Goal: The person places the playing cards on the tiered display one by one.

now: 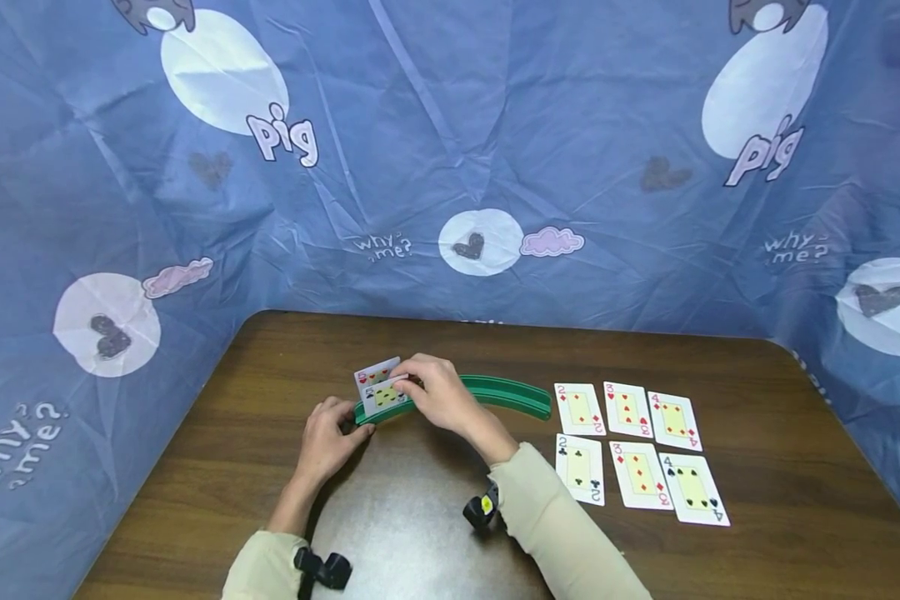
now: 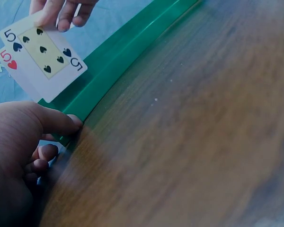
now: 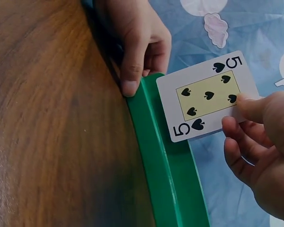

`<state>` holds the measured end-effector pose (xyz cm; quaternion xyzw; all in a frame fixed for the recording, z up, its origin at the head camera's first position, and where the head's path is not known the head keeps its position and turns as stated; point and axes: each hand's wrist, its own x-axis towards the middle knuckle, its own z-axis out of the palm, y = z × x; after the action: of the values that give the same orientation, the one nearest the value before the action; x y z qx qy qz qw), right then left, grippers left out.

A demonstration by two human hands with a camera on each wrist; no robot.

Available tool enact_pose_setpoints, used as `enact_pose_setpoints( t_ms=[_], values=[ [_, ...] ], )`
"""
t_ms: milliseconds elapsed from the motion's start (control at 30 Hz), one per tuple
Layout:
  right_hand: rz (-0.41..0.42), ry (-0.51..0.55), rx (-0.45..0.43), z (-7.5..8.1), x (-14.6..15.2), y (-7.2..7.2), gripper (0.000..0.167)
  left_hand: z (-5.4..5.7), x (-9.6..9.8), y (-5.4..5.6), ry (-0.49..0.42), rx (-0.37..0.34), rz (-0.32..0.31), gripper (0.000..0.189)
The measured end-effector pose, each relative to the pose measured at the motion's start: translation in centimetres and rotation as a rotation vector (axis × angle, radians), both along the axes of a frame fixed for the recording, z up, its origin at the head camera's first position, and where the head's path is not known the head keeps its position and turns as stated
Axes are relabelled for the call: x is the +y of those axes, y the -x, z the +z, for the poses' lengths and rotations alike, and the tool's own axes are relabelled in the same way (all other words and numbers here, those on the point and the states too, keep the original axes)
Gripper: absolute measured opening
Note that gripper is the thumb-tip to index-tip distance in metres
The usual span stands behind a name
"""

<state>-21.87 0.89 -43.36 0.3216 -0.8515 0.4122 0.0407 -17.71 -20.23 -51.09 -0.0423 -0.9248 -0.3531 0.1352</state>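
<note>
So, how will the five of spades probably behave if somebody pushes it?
The five of spades is probably light: the right hand pinches it only near one edge. It seems fairly stiff, looking flat in that grip. Unheld, it might tip if pushed, as it is tilted up at the green holder.

Rack (image 3: 170, 161): smooth green plastic, by its look; you see a soft sheen along its ridge.
Spade five (image 3: 208, 96): thin, smooth, paper-like stock, low in gloss.
Laid cards (image 1: 630, 412): the same smooth, papery look to you.
Surface (image 1: 420, 533): brown wood grain, glossy with pale glare nearest you; solid or laminate, you cannot tell.
Backdrop (image 1: 570, 125): thin, creased cloth-like sheet, faintly shiny along its folds.
Your sleeves (image 1: 566, 529): matt, soft cloth.
Your wrist units (image 1: 336, 572): black, plastic-looking.
</note>
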Motion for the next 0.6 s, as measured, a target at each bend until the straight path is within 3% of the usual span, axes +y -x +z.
enact_pose_setpoints(
  t_ms=[600],
  values=[
    [0.012,-0.055,-0.042,-1.7,-0.8,0.2,0.018,-0.1,0.1,0.1,0.013,0.014,0.006,0.024]
  ],
)
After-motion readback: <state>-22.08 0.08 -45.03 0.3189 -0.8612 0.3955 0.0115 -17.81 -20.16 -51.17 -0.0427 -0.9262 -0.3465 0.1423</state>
